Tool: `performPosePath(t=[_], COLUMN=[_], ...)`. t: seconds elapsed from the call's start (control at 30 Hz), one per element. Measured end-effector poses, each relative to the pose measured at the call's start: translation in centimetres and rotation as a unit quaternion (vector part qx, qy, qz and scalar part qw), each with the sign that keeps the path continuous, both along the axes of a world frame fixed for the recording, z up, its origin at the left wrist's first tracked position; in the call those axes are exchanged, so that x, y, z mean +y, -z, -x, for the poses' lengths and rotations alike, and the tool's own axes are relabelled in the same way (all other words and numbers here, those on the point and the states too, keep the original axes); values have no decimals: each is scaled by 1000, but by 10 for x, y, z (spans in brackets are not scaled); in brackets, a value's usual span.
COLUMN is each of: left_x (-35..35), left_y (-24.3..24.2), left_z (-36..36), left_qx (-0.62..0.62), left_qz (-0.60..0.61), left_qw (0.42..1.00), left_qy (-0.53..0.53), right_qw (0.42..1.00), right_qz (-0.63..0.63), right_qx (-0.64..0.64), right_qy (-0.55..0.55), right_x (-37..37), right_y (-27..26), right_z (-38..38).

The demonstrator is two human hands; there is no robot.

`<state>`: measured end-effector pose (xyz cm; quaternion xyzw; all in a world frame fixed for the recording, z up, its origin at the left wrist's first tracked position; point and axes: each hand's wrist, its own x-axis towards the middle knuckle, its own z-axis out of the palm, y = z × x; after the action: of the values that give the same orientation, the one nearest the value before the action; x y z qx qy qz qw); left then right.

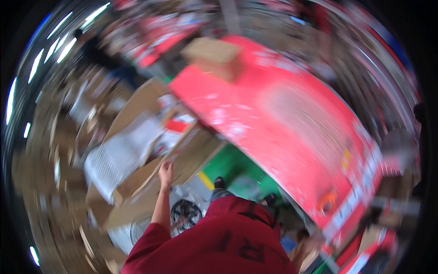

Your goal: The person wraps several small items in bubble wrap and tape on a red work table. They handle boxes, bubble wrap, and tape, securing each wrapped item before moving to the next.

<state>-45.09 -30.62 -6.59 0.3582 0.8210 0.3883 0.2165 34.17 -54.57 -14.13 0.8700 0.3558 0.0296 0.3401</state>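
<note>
My left hand [166, 174] is at the near edge of a large open cardboard box [191, 154], its fingers bent by the rim. Blur hides whether they grip the cardboard. Inside the box are white bubble wrap or foam sheeting [119, 150] and red-and-white packets [176, 126]. My right hand [309, 244] is low at the right, beside the near corner of a red-topped table [219, 99]. It is heavily smeared, so its fingers cannot be made out.
A closed brown carton [214, 54] stands at the table's far end. An orange tape roll [327, 202] lies near its right corner. A black round fan-like object [186, 214] is by my left leg. More cartons [68, 164] fill the left; a person [102, 51] is beyond.
</note>
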Motion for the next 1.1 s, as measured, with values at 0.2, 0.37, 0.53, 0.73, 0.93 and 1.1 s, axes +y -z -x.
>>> performPosePath(t=[0.2, 0.37, 0.53, 0.73, 0.93, 1.1], left_x=[-145, -272, -278, -277, -266, -261], left_y=[-68, -87, -47, -78, -142, -97], left_z=[226, 369, 415, 487, 506, 413], left_qx=[466, 474, 86, 134, -341, 202], left_qz=[-42, 72, 21, 52, -517, 42], left_qw=[842, 622, 894, 868, 780, 866], left_qy=[-268, -619, -440, -475, -92, -455], right_qw=[876, 669, 617, 601, 649, 561], right_qz=[-422, -566, -453, -349, -296, -225], right_qx=[6, 257, 423, 533, 567, 647], right_qy=[-235, -408, -485, -483, -411, -465], right_x=[147, 276, 312, 289, 273, 249], right_y=[-34, -112, -148, -163, -159, -146], right_z=[104, 264, 415, 502, 551, 589])
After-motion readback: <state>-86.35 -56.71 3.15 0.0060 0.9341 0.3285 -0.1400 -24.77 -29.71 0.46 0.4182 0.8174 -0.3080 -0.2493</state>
